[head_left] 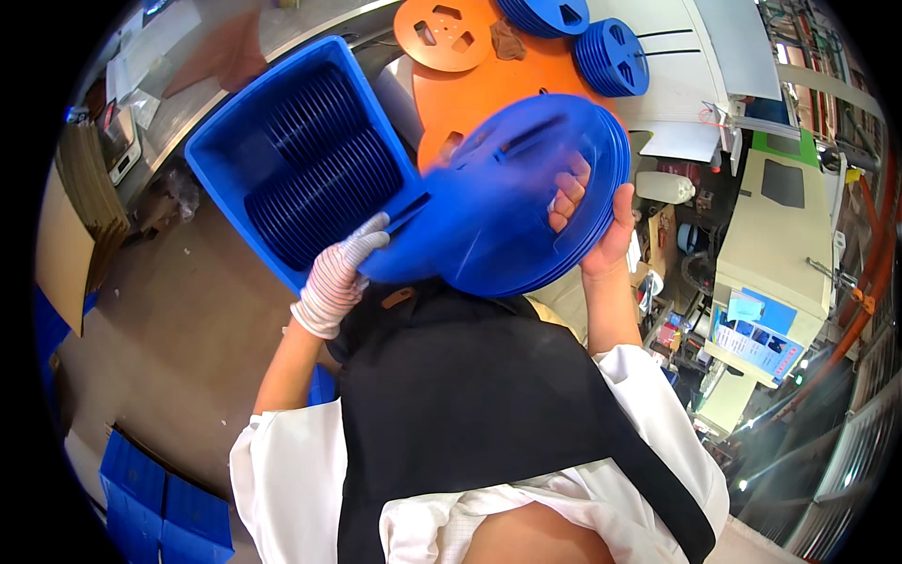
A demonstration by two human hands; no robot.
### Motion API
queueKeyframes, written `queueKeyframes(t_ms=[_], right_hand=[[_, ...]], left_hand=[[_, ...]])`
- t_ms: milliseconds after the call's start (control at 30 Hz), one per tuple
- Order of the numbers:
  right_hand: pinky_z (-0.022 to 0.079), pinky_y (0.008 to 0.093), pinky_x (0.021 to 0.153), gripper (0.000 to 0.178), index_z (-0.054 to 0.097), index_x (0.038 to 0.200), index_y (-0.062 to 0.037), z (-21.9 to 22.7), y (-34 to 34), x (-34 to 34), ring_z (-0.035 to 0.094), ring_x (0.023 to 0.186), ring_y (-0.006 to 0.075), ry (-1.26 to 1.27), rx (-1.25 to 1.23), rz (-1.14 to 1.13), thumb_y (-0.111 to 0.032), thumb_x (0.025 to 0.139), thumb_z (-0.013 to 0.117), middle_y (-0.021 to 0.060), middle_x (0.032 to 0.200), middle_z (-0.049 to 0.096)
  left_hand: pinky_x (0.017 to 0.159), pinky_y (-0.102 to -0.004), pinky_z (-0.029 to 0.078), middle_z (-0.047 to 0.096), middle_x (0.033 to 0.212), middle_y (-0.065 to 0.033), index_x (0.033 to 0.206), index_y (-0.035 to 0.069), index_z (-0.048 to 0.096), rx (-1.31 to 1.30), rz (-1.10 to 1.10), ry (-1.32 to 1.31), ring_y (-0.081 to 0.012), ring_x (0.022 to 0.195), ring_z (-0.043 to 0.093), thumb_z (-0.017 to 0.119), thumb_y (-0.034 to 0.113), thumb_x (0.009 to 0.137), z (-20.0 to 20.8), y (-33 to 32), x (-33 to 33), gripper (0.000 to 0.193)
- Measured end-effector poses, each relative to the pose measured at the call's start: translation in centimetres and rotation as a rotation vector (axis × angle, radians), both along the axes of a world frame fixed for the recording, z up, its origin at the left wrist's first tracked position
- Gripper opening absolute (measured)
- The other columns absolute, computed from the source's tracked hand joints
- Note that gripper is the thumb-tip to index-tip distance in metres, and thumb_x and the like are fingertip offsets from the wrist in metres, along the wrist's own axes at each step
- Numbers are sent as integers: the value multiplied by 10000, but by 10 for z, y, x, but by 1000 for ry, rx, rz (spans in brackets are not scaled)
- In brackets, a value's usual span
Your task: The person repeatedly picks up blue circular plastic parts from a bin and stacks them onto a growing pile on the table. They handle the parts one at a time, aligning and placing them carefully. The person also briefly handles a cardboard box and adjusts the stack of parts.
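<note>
My right hand (613, 235), bare, grips a stack of blue plastic reel discs (526, 268) at its right side. Its fingers come through a cutout and the thumb lies along the rim. In my left hand (334, 284), which wears a striped glove, is the edge of one blue reel disc (437, 221). That disc is tilted in front of the stack and smeared by motion; whether it still touches the stack I cannot tell. Just left of it stands a blue bin (214, 155), with two rows of blue discs (324, 207) on edge inside.
Beyond my hands is an orange surface (449, 99) with an orange reel disc (442, 34) and a stack of blue discs (611, 58). A beige machine (775, 226) stands at right. Blue boxes (164, 503) sit on the floor at lower left, flattened cardboard (80, 216) above them.
</note>
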State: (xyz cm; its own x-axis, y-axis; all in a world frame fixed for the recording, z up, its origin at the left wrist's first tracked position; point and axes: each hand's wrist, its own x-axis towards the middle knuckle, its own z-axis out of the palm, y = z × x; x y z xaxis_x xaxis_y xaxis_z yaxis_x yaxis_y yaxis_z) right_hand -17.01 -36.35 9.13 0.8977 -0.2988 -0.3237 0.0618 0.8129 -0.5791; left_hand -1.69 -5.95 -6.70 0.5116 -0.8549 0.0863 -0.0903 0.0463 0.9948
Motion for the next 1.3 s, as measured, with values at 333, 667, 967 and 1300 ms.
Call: queueKeyframes(t_ms=[333, 667, 967, 1300], right_hand=[[578, 424, 798, 463, 452, 1328, -6, -15, 1, -24, 683, 914, 280, 227, -69, -29, -340, 1010, 496, 210, 1107, 659], [597, 386, 679, 373, 497, 1240, -32, -18, 9, -27, 693, 790, 246, 234, -136, -78, -304, 990, 541, 170, 970, 674], [578, 394, 684, 375, 490, 1221, -32, -21, 11, -37, 675, 788, 243, 275, -176, -81, -301, 972, 572, 158, 948, 670], [382, 257, 551, 366, 495, 1223, -45, -10, 22, -42, 462, 568, 107, 191, -141, -22, -294, 970, 586, 62, 783, 570]], left_hand=[[828, -454, 615, 679, 1086, -171, 1206, 60, 531, -142, 362, 1286, -342, 1057, 669, 706, 111, 886, 3, 44, -10, 369], [743, -395, 595, 655, 1053, -139, 1185, 63, 497, 172, 849, 1002, -255, 931, 668, 614, 81, 929, -45, 63, 6, 282], [666, -360, 524, 637, 988, -84, 1185, 87, 535, 629, 1098, 535, -206, 791, 625, 681, 171, 883, -176, 53, 54, 346], [813, -401, 500, 647, 1041, -143, 1214, 107, 504, 843, 884, 386, -305, 915, 632, 647, 173, 902, -205, 7, 59, 350]])
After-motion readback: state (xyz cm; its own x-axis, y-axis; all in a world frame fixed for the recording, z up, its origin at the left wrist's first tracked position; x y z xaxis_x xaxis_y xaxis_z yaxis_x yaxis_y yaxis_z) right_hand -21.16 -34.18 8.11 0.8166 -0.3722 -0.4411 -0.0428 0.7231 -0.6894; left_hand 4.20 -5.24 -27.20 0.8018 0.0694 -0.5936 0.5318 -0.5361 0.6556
